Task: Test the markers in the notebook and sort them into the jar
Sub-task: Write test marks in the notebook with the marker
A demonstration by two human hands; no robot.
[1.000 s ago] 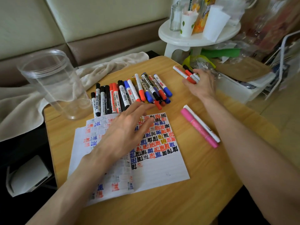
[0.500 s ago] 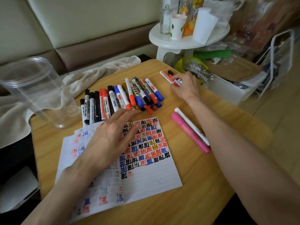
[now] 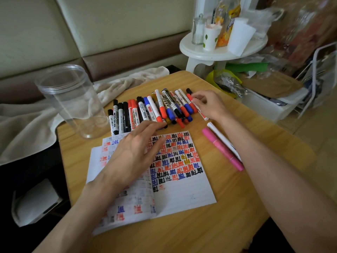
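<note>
Now the right hand (image 3: 207, 105) pinches a red-capped marker (image 3: 203, 115) at the marker row's (image 3: 145, 111) right end, on the worktop. The left hand (image 3: 135, 152) lies flat on the notebook (image 3: 182, 189). Best lift straight up, sparing the neighbours.

- jar (image 3: 73, 106), far left: clear plastic, smooth and glossy
- table (image 3: 200, 225): light wood-look top with visible grain, smooth, mostly matt
- notebook (image 3: 186, 194): matt white ruled paper
- markers (image 3: 145, 110): smooth plastic barrels with printed labels and a slight sheen
- pink marker (image 3: 222, 148), right: smooth plastic
- cloth (image 3: 27, 121), left: soft, fuzzy, matt
- seat back (image 3: 109, 24), far: padded, leather-like, with a faint sheen
</note>
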